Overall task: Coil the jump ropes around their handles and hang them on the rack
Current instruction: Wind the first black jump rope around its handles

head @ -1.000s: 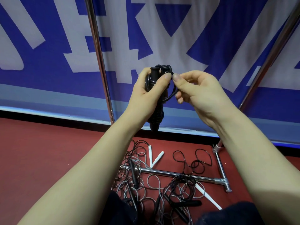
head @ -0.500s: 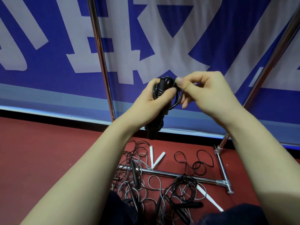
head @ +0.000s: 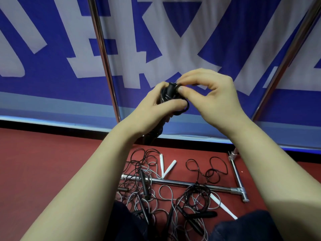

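The floor (head: 43, 162) is dark red and smooth. Behind it hangs a big blue banner (head: 156, 40) with huge white shapes on it. A black strip (head: 52, 126) runs along where the banner meets the floor. A shiny metal rack (head: 237, 173) stands in front of the banner. One pole (head: 104, 58) goes up on the left, another pole (head: 286, 58) leans up on the right, and the bottom bar (head: 191, 184) lies flat on the floor. A pile of jump ropes (head: 147, 188) lies across that bar, thin black and grey cords all tangled in loops. Two white handles (head: 166, 168) make a V just behind the bar. One more white handle (head: 222, 206) lies in front of it, with a black handle (head: 203, 214) near it. Up in the air, the left hand (head: 156, 108) is wrapped tight round a black jump rope (head: 169, 88) that is wound round its handles. The right hand (head: 213, 100) pinches the rope at the top of the bundle with thumb and finger. Dark trouser knees (head: 243, 226) show at the bottom.
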### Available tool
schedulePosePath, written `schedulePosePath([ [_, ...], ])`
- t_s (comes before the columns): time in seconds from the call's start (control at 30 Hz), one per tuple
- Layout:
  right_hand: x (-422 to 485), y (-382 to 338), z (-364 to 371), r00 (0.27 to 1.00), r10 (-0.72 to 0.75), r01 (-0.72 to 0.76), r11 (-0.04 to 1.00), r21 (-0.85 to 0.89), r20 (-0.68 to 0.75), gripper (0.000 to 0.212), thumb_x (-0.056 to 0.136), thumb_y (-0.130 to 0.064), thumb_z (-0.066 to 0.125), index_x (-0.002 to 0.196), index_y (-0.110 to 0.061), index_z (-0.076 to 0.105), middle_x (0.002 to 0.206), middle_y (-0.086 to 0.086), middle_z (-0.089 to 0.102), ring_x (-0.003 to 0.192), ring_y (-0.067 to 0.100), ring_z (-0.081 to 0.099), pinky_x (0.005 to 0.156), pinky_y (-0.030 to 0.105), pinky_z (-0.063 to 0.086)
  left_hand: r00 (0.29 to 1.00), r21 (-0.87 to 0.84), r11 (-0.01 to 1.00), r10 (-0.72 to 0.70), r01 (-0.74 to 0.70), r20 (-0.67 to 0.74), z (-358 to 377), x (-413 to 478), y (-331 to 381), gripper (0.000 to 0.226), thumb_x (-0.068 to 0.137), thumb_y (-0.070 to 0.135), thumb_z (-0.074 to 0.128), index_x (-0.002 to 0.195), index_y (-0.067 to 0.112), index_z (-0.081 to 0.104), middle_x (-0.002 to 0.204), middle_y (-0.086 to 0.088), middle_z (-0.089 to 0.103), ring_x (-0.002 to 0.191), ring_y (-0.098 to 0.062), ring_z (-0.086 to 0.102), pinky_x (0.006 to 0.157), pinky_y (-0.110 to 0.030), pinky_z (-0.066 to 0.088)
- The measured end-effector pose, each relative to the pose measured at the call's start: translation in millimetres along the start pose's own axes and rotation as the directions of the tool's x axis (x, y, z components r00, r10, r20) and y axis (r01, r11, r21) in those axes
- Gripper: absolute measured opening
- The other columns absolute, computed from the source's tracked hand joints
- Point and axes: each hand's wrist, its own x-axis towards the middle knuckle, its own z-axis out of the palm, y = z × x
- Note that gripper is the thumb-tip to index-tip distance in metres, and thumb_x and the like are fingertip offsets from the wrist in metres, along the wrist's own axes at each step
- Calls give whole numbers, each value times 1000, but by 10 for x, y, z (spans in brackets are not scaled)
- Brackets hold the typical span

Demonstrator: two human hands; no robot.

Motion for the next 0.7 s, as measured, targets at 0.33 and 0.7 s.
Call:
schedulePosePath([
  [0.33,62,-165,29,980,98,-56,971,232,-171,21,91,-1,56,88,-21,57,84,-3,65,85,19,68,84,38,56,987,210,972,-73,102,-140,66,61,-241,43,76,54,77,93,23,53,61,19,52,56,-9,48,58,-27,45],
  [0.7,32,-150,280,971,-113,126,991,50,-211,9,85,11,53,88,9,62,79,19,62,74,32,62,70,44,52,945,110,961,-224,255,-239,20,151,-602,26,88,36,68,83,18,50,59,0,47,48,-16,42,45,-25,40],
])
